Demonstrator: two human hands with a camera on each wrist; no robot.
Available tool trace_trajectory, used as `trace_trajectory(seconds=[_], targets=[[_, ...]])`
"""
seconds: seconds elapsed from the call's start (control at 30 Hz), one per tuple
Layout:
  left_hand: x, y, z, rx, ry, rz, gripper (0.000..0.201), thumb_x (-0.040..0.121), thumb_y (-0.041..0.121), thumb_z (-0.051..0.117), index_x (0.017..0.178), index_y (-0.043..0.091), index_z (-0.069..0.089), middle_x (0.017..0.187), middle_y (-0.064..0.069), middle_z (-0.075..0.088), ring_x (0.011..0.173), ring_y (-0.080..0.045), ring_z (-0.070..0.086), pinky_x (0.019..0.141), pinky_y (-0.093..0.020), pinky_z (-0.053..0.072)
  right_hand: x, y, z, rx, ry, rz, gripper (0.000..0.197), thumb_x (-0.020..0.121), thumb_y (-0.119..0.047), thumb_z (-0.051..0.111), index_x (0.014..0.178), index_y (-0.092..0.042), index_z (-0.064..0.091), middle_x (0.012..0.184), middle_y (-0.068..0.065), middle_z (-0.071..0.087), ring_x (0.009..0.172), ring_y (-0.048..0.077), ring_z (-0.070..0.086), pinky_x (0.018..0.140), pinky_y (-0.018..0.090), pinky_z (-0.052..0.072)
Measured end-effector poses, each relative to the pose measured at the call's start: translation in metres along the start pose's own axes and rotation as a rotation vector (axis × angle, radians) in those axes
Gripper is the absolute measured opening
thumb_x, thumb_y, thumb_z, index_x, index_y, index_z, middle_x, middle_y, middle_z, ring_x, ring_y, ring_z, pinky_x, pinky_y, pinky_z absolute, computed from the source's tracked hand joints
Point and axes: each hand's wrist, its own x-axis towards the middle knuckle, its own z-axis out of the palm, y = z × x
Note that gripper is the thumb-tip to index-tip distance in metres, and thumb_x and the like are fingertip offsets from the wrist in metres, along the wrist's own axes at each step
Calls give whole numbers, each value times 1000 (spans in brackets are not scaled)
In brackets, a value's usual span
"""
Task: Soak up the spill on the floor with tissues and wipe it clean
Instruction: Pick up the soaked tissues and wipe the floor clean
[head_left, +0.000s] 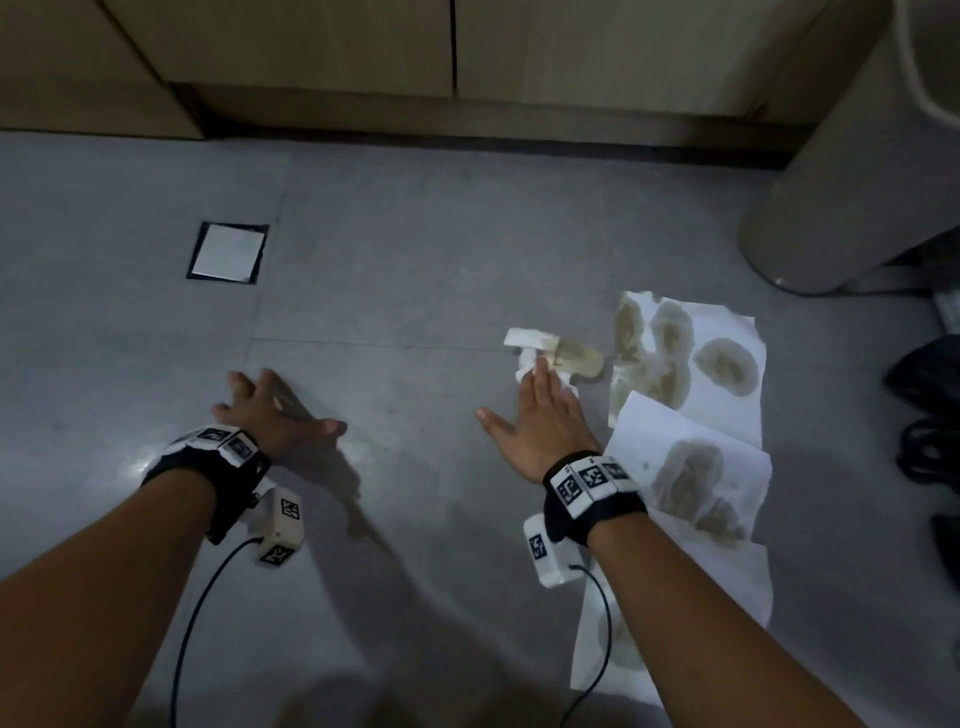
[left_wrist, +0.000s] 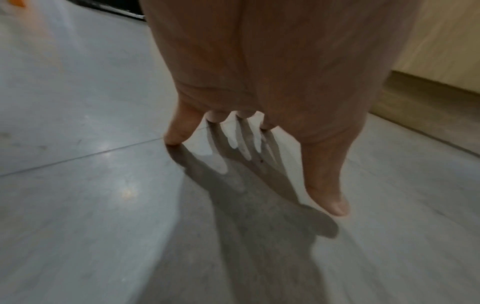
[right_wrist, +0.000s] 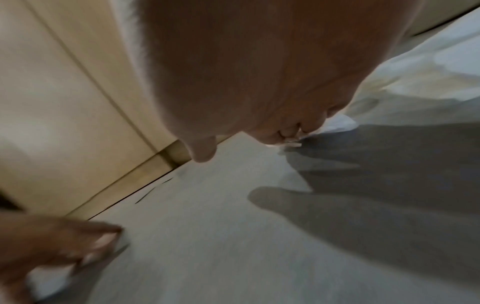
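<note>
My right hand (head_left: 519, 400) lies flat on the grey floor (head_left: 415, 260), thumb stretched out to the left. Its straight fingers press on a crumpled white tissue wad (head_left: 558, 356) stained yellow-brown; the right wrist view shows the fingertips (right_wrist: 293, 133) on white paper (right_wrist: 337, 123). Right of the wad lie flat tissue sheets (head_left: 691, 364) with several yellow-brown soaked patches, and another stained sheet (head_left: 691, 483) lies nearer me. My left hand (head_left: 291, 410) is spread on bare floor, holding nothing, its fingertips (left_wrist: 174, 139) touching the tile.
A square metal drain cover (head_left: 227, 252) sits in the floor at the left. Beige cabinet doors (head_left: 311, 47) and a dark plinth run along the back. A grey round bin (head_left: 841, 197) stands at the right, with black objects (head_left: 930, 415) at the right edge.
</note>
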Motion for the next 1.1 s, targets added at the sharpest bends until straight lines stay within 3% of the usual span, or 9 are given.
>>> trace_trajectory(seconds=[0.07,0.13,0.2,0.3,0.47,0.6,0.7,0.83,1.1], targets=[[0,-6,4,-63,50,-86,125,48,77,82,146,17,32,160,-15,0,143,-50,19,114,-58,33,-12,-16,18,-28,-13,-68,95,93,-75,11,156,-7,-10,161,8,-27,151,22,-19,123,43,-8],[-2,-5,11,-63,83,-181,113,62,61,85,148,14,28,160,-19,1,143,-51,18,114,-61,30,-19,-27,33,-51,-13,-61,96,93,-75,11,156,-6,-13,159,9,-30,150,23,-22,122,43,-9],[-1,-4,15,-49,87,-204,112,60,62,84,145,16,28,155,-19,14,138,-51,26,110,-62,32,-17,-33,34,-38,-13,-16,97,93,-74,11,155,-4,-12,160,12,-29,150,24,-22,122,42,-10],[5,-3,10,-59,63,-218,121,54,66,85,147,18,24,153,-18,15,135,-52,33,108,-60,37,-18,-52,28,-48,-11,-58,95,93,-74,12,156,-6,-11,161,12,-26,151,24,-20,122,43,-11],[3,-1,5,-59,18,-206,131,64,62,84,157,15,4,161,-21,-3,143,-53,21,113,-60,30,-36,-106,62,-135,-67,-218,99,92,-76,15,155,-5,-13,160,14,-28,151,28,-17,122,46,-7],[-5,1,7,-44,43,-216,124,71,60,81,158,17,3,162,-20,-6,146,-50,12,116,-60,25,-35,-111,63,-135,-69,-195,101,91,-77,14,155,-4,-12,160,15,-27,150,28,-20,122,46,-9],[-10,7,6,-52,43,-222,121,74,57,79,158,17,2,163,-21,-9,148,-49,7,118,-59,19,-28,-123,61,-102,-73,-306,96,92,-76,15,157,-8,-10,161,10,-28,150,26,-19,122,44,-11],[-9,7,6,-59,15,-237,123,76,58,78,159,18,-4,163,-20,-18,149,-47,-2,120,-58,13,-21,-131,72,-196,-93,-369,99,91,-76,19,156,-8,-12,160,9,-31,151,27,-16,123,44,-4],[-17,11,2,-42,6,-237,121,79,57,76,159,18,-6,163,-20,-18,150,-46,-3,120,-57,11,-2,-127,53,-208,-42,-394,92,95,-71,17,157,-7,-5,164,10,-18,152,24,-13,122,44,-10]])
